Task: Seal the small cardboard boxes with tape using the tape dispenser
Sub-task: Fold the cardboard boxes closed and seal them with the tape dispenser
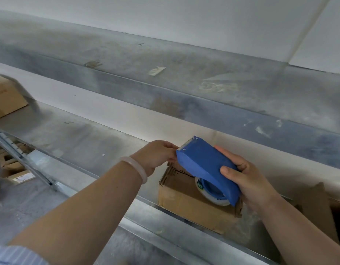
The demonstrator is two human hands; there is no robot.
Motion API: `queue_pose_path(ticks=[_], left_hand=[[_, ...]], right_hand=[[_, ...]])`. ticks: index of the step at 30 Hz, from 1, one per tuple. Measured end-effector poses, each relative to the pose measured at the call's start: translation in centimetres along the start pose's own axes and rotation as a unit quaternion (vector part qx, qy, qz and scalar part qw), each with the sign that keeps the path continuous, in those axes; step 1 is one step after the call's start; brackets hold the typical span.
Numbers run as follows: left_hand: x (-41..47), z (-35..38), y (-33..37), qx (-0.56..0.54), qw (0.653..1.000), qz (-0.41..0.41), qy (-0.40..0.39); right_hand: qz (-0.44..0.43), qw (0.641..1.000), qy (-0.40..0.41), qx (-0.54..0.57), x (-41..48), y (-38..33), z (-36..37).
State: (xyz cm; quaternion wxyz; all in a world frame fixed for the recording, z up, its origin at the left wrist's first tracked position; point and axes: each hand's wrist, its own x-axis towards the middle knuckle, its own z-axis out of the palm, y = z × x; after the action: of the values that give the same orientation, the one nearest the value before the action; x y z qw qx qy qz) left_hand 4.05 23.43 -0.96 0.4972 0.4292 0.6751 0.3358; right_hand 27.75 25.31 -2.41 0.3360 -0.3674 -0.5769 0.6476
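On the metal shelf (89, 142), right under the hands, the small brown box (184, 199) is sitting with its top facing up. Just above it the blue tape dispenser (203, 161) is hanging in the air. Its roll of tape (213, 196) is sitting low, near the box top, and its teeth (186, 145) are pointing up and away.

The right hand (249, 180) is wrapping tight around the back of the dispenser. The left hand (157, 155), wearing a pale bracelet (136, 167), is reaching to the teeth with its fingers bunching together. I cannot tell if they are pinching the tape end or only touching.

The tape is looking see-through, so its end could be slipping back onto the roll and getting lost. The sharp teeth could be scratching those fingers. Nothing is holding the box down, so a hard pull could be sliding it. Another box (6, 96) is lying well off to the left.
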Motion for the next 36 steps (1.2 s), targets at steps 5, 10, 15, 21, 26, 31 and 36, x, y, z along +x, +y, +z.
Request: queue_pose_path(ticks=[5,10,15,21,26,31,36], left_hand=[[0.4,0.1,0.2,0.062,0.997,0.026,0.030],[0.2,0.9,-0.6,-0.064,0.998,-0.011,0.022],[0.4,1.3,-1.0,-0.052,0.998,-0.008,0.040],[0.7,1.1,-1.7,-0.062,0.996,-0.014,0.059],[0.7,0.8,-1.8,-0.083,0.993,-0.035,0.079],[0.9,0.8,-1.7,-0.125,0.988,-0.047,0.080],[0.6,0.8,-1.7,-0.194,0.976,-0.056,0.080]], right_hand=[[0.001,1.000,-0.012,-0.013,0.1,-0.1,-0.1],[0.008,0.999,-0.022,-0.029,0.3,-0.1,-0.5],[0.013,0.997,-0.039,-0.060,0.7,-0.5,-0.9],[0.027,0.991,-0.055,-0.123,0.5,-1.3,-2.0],[0.033,0.979,-0.056,-0.193,-0.1,-2.4,-3.8],[0.041,0.965,-0.063,-0.253,-0.1,-2.8,-3.5],[0.036,0.955,-0.064,-0.286,0.1,-3.6,-2.3]])
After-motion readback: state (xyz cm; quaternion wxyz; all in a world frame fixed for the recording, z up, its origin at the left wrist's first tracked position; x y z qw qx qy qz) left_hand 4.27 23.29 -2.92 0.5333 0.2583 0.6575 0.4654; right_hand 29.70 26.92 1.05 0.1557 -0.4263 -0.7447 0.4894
